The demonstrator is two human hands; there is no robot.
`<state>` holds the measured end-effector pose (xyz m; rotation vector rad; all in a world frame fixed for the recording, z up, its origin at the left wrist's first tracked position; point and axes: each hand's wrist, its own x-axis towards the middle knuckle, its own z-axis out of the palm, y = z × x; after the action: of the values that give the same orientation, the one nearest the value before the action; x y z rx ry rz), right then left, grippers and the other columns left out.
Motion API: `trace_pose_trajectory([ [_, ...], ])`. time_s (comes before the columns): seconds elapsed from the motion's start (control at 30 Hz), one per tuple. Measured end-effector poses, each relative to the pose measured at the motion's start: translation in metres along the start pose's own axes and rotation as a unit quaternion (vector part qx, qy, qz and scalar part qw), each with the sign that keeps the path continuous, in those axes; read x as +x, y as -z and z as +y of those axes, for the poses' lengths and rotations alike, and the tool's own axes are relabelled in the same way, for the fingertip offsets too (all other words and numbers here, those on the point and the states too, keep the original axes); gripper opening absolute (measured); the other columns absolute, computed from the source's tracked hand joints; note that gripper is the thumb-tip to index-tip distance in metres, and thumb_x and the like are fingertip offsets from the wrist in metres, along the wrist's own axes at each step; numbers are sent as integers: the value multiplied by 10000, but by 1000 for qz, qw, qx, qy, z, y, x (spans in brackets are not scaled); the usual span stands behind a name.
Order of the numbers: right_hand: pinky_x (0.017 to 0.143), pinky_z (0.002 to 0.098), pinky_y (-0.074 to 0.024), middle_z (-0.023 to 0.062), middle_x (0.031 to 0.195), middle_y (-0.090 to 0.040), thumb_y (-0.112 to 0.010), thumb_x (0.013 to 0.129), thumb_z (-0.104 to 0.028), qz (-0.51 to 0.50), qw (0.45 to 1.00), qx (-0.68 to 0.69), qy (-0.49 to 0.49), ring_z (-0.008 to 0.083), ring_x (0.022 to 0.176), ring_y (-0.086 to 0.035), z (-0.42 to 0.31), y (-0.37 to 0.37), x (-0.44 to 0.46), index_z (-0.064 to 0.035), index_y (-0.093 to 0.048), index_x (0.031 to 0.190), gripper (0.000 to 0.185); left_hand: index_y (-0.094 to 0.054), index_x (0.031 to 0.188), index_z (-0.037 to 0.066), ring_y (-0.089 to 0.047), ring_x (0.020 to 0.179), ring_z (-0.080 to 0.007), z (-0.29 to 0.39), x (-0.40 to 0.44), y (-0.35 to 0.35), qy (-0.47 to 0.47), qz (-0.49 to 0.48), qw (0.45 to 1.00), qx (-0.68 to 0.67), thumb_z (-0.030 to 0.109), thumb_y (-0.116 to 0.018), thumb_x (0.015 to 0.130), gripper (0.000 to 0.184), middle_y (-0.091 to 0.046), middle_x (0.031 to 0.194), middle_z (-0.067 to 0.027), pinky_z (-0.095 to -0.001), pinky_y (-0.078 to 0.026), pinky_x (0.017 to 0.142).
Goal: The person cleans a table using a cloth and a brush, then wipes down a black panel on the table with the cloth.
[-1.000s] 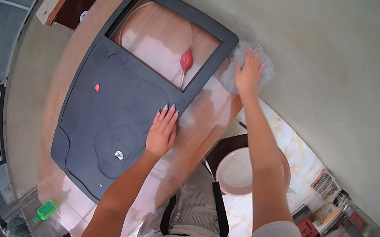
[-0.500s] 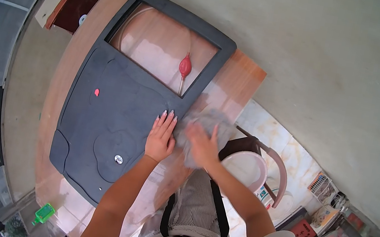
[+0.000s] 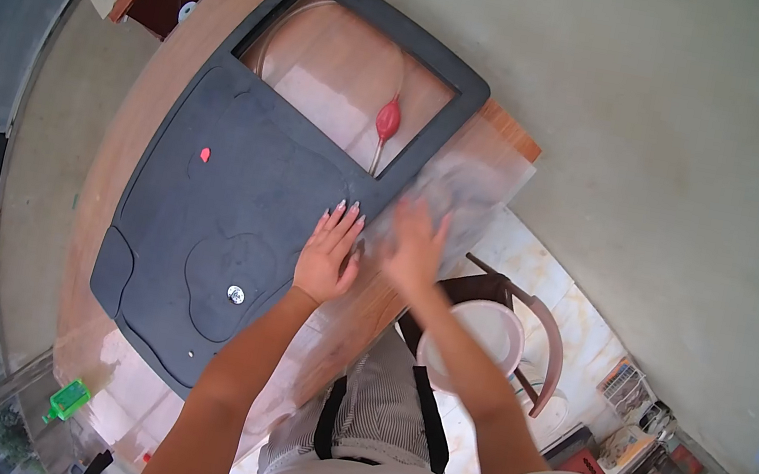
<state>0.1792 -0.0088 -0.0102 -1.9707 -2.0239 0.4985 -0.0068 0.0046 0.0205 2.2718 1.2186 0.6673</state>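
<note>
Cloth (image 3: 465, 186), grey and thin-looking, is lying on the wooden table (image 3: 153, 96), close beside the right-hand edge of a large dark panel (image 3: 252, 184). Right hand (image 3: 413, 248) is resting over the cloth's near part, showing blurred; fingers are looking partly spread, but whether they are gripping cloth or only pressing, cannot tell. Left hand (image 3: 328, 253) is lying open and flat on the panel by that same edge, fingers straight, thumb a little apart.

Panel is lying flat, slantwise along the table. Red bulb (image 3: 388, 121) and a clear tube are showing through the rectangular opening at its far end. Small red mark (image 3: 205, 155) and a round silver badge (image 3: 235, 294) are showing on its face.

Pale pink basin (image 3: 480, 331) is sitting low beside the table, partly hidden by the right forearm, with a brown chair arm (image 3: 553, 369) curving near it. Green bottle (image 3: 70, 399) is showing at lower left.
</note>
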Motion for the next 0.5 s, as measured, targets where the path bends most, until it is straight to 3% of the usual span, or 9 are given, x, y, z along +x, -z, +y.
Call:
trace_pose_trajectory([
  [0.1, 1146, 626, -49, 108, 1469, -435, -650, 753, -205, -90, 990, 22, 103, 292, 1435, -282, -58, -28, -94, -61, -479, 1378, 664, -493, 1361, 17, -363, 1383, -380, 2, -3, -2, -2, -3, 1000, -10, 112, -574, 778, 597, -418, 1474, -183, -519, -262, 1140],
  [0.2, 1144, 651, -35, 61, 1503, -396, -615, 813, -289, -164, 962, -40, 213, 238, 1456, -243, -50, -36, -106, -114, -485, 1380, 608, -448, 1399, 27, -321, 1407, -376, 2, -3, 5, -2, -16, 1000, -9, 153, -584, 790, 637, -364, 1508, -186, -519, -230, 1153],
  [0.3, 1141, 654, -26, 50, 1524, -365, -588, 848, -439, -220, 948, -88, 214, 223, 1461, -227, -14, -11, -65, -133, -465, 1401, 645, -385, 1442, 35, -275, 1430, -373, 15, -10, 13, 14, -27, 1000, -6, 190, -589, 801, 691, -295, 1542, -198, -516, -197, 1165],
  [0.37, 1137, 656, -12, 45, 1557, -311, -587, 823, -581, -134, 978, -72, 142, 267, 1470, -191, 5, 6, -38, -167, -422, 1443, 763, -346, 1464, 36, -250, 1442, -371, 29, -29, 15, 21, -14, 1000, -15, 208, -591, 807, 722, -257, 1556, -207, -515, -181, 1171],
  [0.43, 1131, 661, -21, 85, 1579, -257, -629, 771, -630, -3, 988, -123, 91, 341, 1469, -161, 11, 20, -20, -219, -389, 1471, 846, -326, 1469, 18, -234, 1447, -373, 38, -65, 15, 18, -38, 999, -31, 219, -593, 829, 722, -264, 1549, -216, -504, -172, 1178],
  [0.5, 1129, 658, -30, 130, 1585, -223, -650, 737, -653, -1, 995, -88, 38, 386, 1463, -146, 5, 6, -25, -243, -386, 1474, 883, -325, 1465, 9, -230, 1449, -369, 49, -115, 20, 39, -67, 996, -32, 221, -575, 869, 680, -268, 1547, -212, -490, -167, 1182],
])
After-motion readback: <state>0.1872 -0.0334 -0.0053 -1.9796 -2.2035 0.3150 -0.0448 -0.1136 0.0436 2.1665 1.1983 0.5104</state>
